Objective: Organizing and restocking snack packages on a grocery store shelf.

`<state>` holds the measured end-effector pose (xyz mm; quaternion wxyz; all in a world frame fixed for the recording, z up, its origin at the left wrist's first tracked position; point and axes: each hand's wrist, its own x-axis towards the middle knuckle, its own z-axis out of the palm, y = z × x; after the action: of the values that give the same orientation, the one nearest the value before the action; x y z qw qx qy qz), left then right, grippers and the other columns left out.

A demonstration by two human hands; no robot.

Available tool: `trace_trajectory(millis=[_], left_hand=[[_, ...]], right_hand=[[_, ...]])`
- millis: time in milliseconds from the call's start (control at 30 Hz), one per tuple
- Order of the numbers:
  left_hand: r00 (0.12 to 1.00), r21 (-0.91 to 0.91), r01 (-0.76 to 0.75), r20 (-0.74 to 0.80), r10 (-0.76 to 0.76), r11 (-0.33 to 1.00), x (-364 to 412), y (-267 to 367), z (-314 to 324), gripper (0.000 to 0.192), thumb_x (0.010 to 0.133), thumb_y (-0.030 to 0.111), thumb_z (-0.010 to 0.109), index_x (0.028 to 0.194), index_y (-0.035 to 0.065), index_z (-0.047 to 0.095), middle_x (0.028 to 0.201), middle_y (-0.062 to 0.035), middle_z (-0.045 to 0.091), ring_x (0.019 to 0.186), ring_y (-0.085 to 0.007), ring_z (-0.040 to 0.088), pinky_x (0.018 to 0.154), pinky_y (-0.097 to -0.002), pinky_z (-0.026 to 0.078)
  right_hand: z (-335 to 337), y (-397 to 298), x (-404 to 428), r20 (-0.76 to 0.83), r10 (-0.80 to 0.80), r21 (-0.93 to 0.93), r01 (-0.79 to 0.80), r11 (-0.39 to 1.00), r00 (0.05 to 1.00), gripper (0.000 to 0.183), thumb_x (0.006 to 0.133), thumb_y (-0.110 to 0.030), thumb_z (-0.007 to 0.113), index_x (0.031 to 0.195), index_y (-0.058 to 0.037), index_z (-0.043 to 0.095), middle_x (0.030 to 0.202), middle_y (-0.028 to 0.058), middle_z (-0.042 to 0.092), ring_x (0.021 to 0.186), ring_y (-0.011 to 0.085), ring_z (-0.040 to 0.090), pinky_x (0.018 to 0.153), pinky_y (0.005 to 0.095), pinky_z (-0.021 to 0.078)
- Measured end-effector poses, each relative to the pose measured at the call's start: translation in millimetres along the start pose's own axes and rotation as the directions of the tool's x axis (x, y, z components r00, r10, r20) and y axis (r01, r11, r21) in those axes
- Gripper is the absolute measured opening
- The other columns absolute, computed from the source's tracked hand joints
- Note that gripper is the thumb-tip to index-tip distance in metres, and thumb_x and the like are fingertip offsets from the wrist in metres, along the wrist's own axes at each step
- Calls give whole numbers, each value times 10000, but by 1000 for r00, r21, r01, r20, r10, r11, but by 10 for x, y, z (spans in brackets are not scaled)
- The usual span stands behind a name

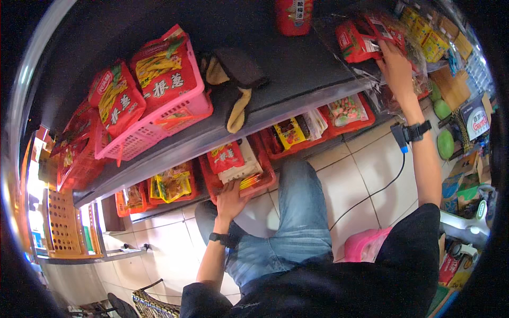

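Observation:
On the upper right of the shelf, my right hand (395, 73) has its fingers around the edge of a red snack packet (354, 41). Clear plastic wrap (375, 89) lies under and beside that hand. My left hand (230, 202) rests over the front rim of a red plastic basket (269, 179) on the lower level, between my knees. Beside its fingers are thin yellow-and-red striped packets (250, 181). A red packet (226, 157) and a whitish packet (244, 161) lie further back in this basket. Whether the left fingers grip anything cannot be told.
A pink basket (155, 137) of red snack packets stands on the dark shelf (286, 75), beside dark gloves (238, 107) with tan parts. More red baskets (286, 153) line the lower level. A black cable (370, 194) runs from my right wrist. A pink stool (364, 244) stands behind.

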<state>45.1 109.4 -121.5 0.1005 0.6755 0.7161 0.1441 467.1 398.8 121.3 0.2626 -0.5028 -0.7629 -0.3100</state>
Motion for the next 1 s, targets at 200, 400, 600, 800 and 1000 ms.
trace_trajectory(millis=[200,400,600,800,1000], left_hand=[[998,-181,-65,-39,59,981,-21,7,-178,749,712,332,728,1326,62,396,1311,-156,455,1226,-352,407,1010,-437,360],[979,-318,-77,-203,12,945,-257,48,-268,820,717,261,751,1375,39,315,1385,-189,370,1303,-356,320,1076,-434,290],[987,-622,-142,-145,65,770,-356,396,-600,920,748,291,746,1440,57,186,1468,-162,265,1351,-318,279,1088,-419,273],[928,-790,-345,-369,56,507,-449,619,-872,1124,660,254,819,1464,118,46,1521,-144,67,1377,-321,202,1042,-415,331],[984,-791,178,146,-102,585,-926,467,-880,481,670,139,825,1059,-4,583,1026,-78,648,945,-119,602,844,-286,476]], right_hand=[[-523,-257,-362,-179,89,244,-43,969,980,470,777,-30,587,1234,-107,509,1229,124,558,1109,338,539,887,395,471],[-985,-508,-557,-519,-46,311,239,920,854,385,810,-80,623,1179,2,546,1199,196,580,1092,335,578,932,385,451],[-1335,-1345,-790,-602,-120,411,435,801,790,321,808,-55,635,1109,13,549,1153,233,589,1050,369,596,882,418,503],[-1332,-2514,-1391,-292,-224,920,337,202,930,311,808,-86,639,1091,6,548,1147,214,589,1049,359,596,878,424,504],[-727,-3178,-2332,314,-199,916,-351,-196,929,466,783,-58,700,1201,-7,499,1197,110,570,1091,230,562,934,354,457]])
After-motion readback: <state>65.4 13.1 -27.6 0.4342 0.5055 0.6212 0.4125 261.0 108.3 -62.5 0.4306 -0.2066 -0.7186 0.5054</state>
